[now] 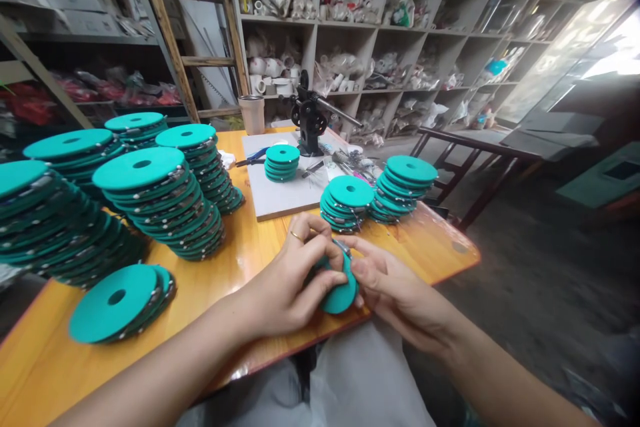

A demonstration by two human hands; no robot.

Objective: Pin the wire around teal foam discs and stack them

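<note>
Between my hands, over the table's front edge, is a teal foam spool point(341, 295), tilted up on its side. My left hand point(305, 273) has its thumb and fingers pressed on the spool's face. My right hand point(383, 280) pinches the spool's rim from the right, where a small dark bit shows; I cannot make out what it is. Just beyond my hands stands a short stack of teal spools point(351, 193), and a second stack point(411, 170) is to its right. Dark line with small white beads is wound round the rims of the stacked spools.
Tall spool stacks point(143, 170) crowd the left of the wooden table point(265, 267), with a few loose spools point(113, 303) in front. A white board point(270, 203) bears small spools point(283, 155), pliers point(255, 157) and a black clamp point(310, 113). A cup point(251, 115) stands behind.
</note>
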